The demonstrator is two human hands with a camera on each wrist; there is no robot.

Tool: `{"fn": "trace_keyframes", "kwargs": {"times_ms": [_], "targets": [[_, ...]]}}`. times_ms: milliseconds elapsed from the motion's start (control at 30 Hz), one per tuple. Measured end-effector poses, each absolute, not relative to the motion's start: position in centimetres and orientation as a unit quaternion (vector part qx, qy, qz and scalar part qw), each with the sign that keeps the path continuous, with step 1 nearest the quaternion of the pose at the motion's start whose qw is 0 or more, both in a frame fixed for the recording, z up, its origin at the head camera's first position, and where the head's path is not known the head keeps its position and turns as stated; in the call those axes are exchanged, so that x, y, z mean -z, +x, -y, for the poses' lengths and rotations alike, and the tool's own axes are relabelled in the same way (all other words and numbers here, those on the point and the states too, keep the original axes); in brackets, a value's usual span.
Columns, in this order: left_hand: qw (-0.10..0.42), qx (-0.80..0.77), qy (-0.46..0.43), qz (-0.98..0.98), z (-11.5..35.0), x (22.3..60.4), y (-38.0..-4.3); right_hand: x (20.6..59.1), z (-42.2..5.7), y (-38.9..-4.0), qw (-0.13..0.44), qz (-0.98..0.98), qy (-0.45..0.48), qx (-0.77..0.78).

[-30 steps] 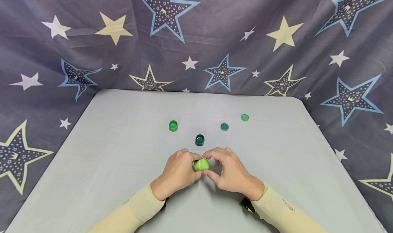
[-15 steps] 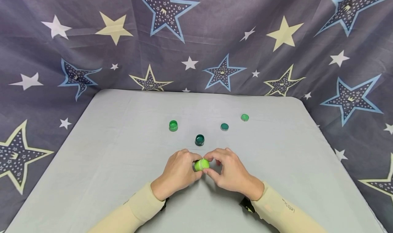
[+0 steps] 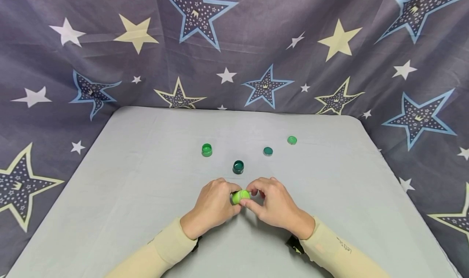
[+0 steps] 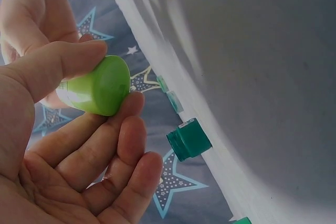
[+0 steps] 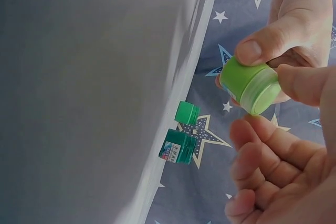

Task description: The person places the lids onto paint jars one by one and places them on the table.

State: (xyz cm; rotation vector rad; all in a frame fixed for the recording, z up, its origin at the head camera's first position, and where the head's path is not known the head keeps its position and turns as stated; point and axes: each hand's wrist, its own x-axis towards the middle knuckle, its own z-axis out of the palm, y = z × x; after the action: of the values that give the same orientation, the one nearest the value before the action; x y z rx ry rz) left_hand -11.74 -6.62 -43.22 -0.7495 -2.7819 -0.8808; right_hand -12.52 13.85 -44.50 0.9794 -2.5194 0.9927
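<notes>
A small lime-green paint jar [image 3: 237,197] lies tilted between the two hands, its lidded end toward the right. The left hand [image 3: 214,202] grips its body between thumb and fingers; the left wrist view shows the jar's rounded green base [image 4: 114,85]. At the other end, the right hand [image 3: 276,202] pinches the jar's translucent-edged lid [image 5: 261,95], thumb on one side and fingertips at the opposite edge. Just beyond the hands stands an uncapped dark green jar [image 3: 238,167], with a label visible in the right wrist view.
Farther left on the grey-covered table [image 3: 165,164] is an uncapped bright green jar [image 3: 207,150]. Two loose lids, one teal [image 3: 268,151] and one green [image 3: 292,140], lie toward the back right. A star-patterned curtain [image 3: 234,46] hangs behind the table's far edge.
The right hand's thumb and fingers have shifted slightly around the lid, its index finger drawing a little to the right. The left hand and the jars on the table stay in place.
</notes>
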Motion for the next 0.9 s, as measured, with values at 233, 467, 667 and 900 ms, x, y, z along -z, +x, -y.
{"fn": "trace_keyframes", "kwargs": {"times_ms": [233, 467, 667, 900], "targets": [[0.063, 0.293, -0.25, 0.921, 6.57, 43.2, -11.72, 44.33, -13.79, -12.48, 0.13, 0.872, 0.33, -0.336], [0.063, 0.29, -0.248, 0.922, 6.64, 43.24, -11.76, 44.26, -13.85, -12.46, 0.125, 0.872, 0.331, -0.337], [0.065, 0.292, -0.25, 0.921, 6.7, 43.2, -11.78, 44.21, -13.96, -12.42, 0.115, 0.866, 0.345, -0.344], [0.068, 0.293, -0.254, 0.919, 6.7, 43.24, -11.74, 44.18, -13.99, -12.38, 0.105, 0.857, 0.365, -0.348]]}}
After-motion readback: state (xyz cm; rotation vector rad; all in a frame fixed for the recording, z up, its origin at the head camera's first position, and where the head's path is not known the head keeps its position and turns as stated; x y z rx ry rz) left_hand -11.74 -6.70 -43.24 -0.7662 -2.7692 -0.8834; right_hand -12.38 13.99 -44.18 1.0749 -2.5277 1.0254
